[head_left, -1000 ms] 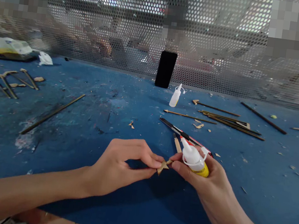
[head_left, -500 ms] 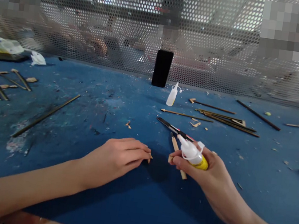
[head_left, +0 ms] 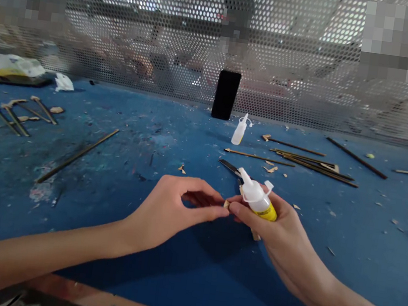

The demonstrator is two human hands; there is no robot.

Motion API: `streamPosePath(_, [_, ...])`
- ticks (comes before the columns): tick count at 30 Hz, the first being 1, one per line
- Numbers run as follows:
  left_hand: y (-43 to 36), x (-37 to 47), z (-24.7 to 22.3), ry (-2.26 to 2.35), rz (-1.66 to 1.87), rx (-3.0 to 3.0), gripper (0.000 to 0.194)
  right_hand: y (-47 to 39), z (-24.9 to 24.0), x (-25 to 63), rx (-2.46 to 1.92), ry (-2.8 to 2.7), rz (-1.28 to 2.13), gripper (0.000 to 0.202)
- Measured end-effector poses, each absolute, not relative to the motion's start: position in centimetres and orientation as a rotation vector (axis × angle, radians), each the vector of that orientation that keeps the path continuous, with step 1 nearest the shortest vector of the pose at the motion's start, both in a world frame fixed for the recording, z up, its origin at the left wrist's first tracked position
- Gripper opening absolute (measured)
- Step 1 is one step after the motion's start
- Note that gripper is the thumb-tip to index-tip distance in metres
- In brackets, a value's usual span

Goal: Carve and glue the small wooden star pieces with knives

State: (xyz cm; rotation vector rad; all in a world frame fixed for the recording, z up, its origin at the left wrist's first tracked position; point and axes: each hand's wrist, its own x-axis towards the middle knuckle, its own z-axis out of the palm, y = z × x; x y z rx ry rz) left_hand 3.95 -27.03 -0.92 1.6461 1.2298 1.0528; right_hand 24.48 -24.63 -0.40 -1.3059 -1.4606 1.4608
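A white glue bottle with a yellow label [head_left: 258, 198] rests in my right hand [head_left: 277, 223], its nozzle pointing up and left. The thumb and a finger of that hand also pinch a small wooden piece [head_left: 226, 204]. My left hand [head_left: 177, 210] is closed in a pinch on the same piece, its fingertips meeting those of my right hand. A dark cutter [head_left: 229, 166] lies partly hidden behind the bottle. Under my right hand, the end of a flat wooden strip [head_left: 255, 235] shows.
A second glue bottle [head_left: 239, 130] stands near a black phone [head_left: 226, 95] against the perforated metal screen [head_left: 155, 66]. Thin sticks [head_left: 311, 166] lie at right, a long stick [head_left: 78, 155] and stick assemblies [head_left: 15, 115] at left. Wood scraps [head_left: 182, 169] dot the blue table [head_left: 179, 280].
My left hand has lifted off the table and moved right to meet my right hand at the small piece. The view has shifted slightly, so the scene sits further right.
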Motion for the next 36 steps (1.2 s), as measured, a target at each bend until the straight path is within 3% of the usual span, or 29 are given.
streamPosePath(6, [-26.5,2.8,-2.0,1.231,1.085,1.564,0.011,-23.8,-0.3,24.5,-1.279,-1.615,1.383,0.031])
streamPosePath(16, [-24.0,-0.1,-2.4,1.251,0.799,1.616,0.014,-19.4,-1.6,27.7,-1.262,-1.923,1.266,0.061])
streamPosePath(23, [-21.9,-0.2,-3.8,1.043,0.873,1.326,0.016,-18.3,-2.9,26.5,-1.059,-1.788,1.386,0.053])
streamPosePath(26, [-21.4,-0.4,-4.0,1.028,0.911,1.286,0.018,-18.3,-4.1,26.5,-1.006,-1.768,1.455,0.039])
streamPosePath(29, [-21.1,-0.5,-4.0,1.02,0.9,1.276,0.018,-18.4,-4.8,26.7,-1.029,-1.702,1.343,0.031])
streamPosePath(36, [-21.2,-0.5,-4.0,1.03,0.854,1.245,0.022,-18.7,-3.6,26.2,-1.188,-1.805,1.133,0.035])
